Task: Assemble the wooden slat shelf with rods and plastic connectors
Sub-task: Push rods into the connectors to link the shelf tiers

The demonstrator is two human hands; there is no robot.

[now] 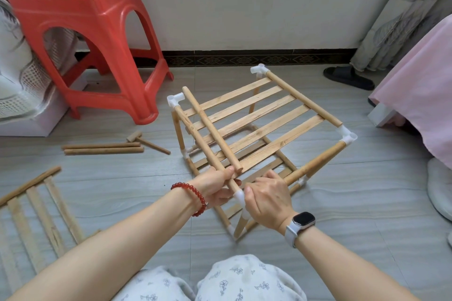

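On the grey tiled floor [318, 203], the half-built wooden slat shelf frame [256, 117] is steadied; a loose round wooden rod [210, 129] is pinched by the left hand [216, 187], while the near white plastic corner connector [239, 199] is gripped by the right hand [267, 199]. If the rod is pushed in crooked, the connector could be twisted off, judging by its angle.

We saw pale, matt wooden slats [247, 115] with visible grain, smooth round wooden rods [212, 132], and glossy white plastic connectors [347, 135]. The stool [97, 39] was shiny red plastic, the floor [342, 203] smooth grey tile, and the trousers [244, 281] soft printed cloth.
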